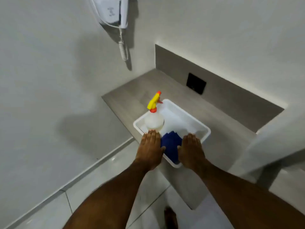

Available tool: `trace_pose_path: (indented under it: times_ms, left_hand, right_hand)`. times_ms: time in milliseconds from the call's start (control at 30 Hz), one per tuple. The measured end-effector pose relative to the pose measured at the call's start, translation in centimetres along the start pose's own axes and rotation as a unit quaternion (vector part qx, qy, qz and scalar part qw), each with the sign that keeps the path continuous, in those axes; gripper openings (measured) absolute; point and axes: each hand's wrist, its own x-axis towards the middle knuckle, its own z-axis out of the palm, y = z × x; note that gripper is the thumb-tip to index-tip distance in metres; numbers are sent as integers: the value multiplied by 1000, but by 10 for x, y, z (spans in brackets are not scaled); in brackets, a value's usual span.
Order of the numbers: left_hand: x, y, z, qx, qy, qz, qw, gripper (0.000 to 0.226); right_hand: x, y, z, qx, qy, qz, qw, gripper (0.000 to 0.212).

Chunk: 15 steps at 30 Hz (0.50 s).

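A white plastic tray (pixel 189 116) sits on a grey wood-look counter (pixel 132 100), near its front edge. Inside the tray stands a clear spray bottle (pixel 154 120) with a yellow and orange trigger head, at the left. A folded blue cloth (pixel 171 144) lies at the tray's near end. My left hand (pixel 150 149) and my right hand (pixel 192 150) lie flat, palms down, fingers straight, over the tray's near rim on either side of the cloth. Left fingertips reach the bottle's base.
A white wall-mounted hair dryer (pixel 112 10) with a coiled cord hangs on the wall above left. A black socket plate (pixel 196 83) is set in the counter's backsplash. Pale floor tiles (pixel 102 179) and a bare foot (pixel 170 217) show below.
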Motion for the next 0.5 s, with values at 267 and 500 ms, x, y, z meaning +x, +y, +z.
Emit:
trace_pose_path:
  times_ms: [267, 500]
  left_hand:
    - [39, 25, 13, 25, -39, -47, 998, 25]
    - [71, 28, -6, 39, -143, -57, 987, 25]
  right_hand:
    - [38, -5, 3, -18, -159, -7, 987, 21]
    - [63, -17, 15, 85, -133, 75, 985, 24]
